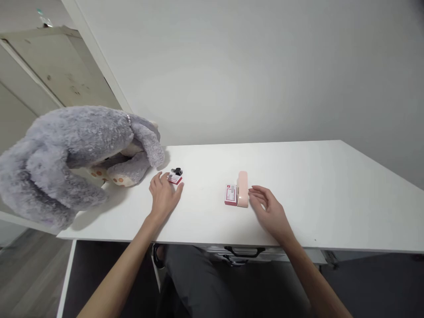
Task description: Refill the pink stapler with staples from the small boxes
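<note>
My left hand [163, 194] rests on the table with its fingers apart, close behind a small white-and-red box [175, 178]. Thumb and fingers lie to either side of that box; whether they touch it I cannot tell. Black binder clips [178, 171] are at the box's far edge. Toward the middle, a long, rounded pink stapler [243, 190] lies pointing away from me. A second white-and-red box [231, 194] sits against its left side. My right hand [267, 210] is open just right of the stapler, fingers stretched toward it, holding nothing.
A large grey plush toy [96, 137] slumps over the left end of the white table [205, 225]. A pale wall [251, 79] runs along the back edge. Below the front edge are drawers with a black handle [245, 252] and my legs [195, 278].
</note>
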`<state>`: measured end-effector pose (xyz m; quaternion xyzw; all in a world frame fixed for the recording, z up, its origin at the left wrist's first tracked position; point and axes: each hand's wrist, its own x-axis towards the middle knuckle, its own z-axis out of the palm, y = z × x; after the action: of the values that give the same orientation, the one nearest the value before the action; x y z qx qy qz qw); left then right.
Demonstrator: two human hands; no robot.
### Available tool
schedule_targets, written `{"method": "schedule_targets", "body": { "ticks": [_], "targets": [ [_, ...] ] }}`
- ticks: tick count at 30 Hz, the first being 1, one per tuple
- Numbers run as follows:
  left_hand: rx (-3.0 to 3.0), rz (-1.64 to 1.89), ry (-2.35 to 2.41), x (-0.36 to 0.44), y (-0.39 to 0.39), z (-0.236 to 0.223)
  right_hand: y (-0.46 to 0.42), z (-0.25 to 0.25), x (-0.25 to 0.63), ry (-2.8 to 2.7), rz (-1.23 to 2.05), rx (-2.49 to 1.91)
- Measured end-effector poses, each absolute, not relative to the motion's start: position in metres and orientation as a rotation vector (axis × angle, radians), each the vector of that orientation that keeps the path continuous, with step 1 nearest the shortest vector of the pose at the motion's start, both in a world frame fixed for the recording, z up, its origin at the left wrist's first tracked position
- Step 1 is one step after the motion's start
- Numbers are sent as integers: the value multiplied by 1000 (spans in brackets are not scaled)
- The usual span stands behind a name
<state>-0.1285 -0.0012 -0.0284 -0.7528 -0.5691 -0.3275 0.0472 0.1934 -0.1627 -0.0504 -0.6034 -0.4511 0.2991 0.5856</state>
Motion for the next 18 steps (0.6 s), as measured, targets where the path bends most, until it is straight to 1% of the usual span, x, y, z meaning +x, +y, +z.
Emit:
{"method": "schedule_targets", "body": {
  "ticks": [4, 11, 18],
  "targets": [
    [-2329, -1019, -1916, -141, 8, -31, -163, -52, 194, -1055, 700, -1407],
    [-2487, -1141, -1846, -136, -14, -28, -164, -51, 194, -1047, 710, -1407],
    [-2845, -1272, -1780, -109, -48, -16, -164, -51, 194, -1054, 705, -1414]
  ]
}}
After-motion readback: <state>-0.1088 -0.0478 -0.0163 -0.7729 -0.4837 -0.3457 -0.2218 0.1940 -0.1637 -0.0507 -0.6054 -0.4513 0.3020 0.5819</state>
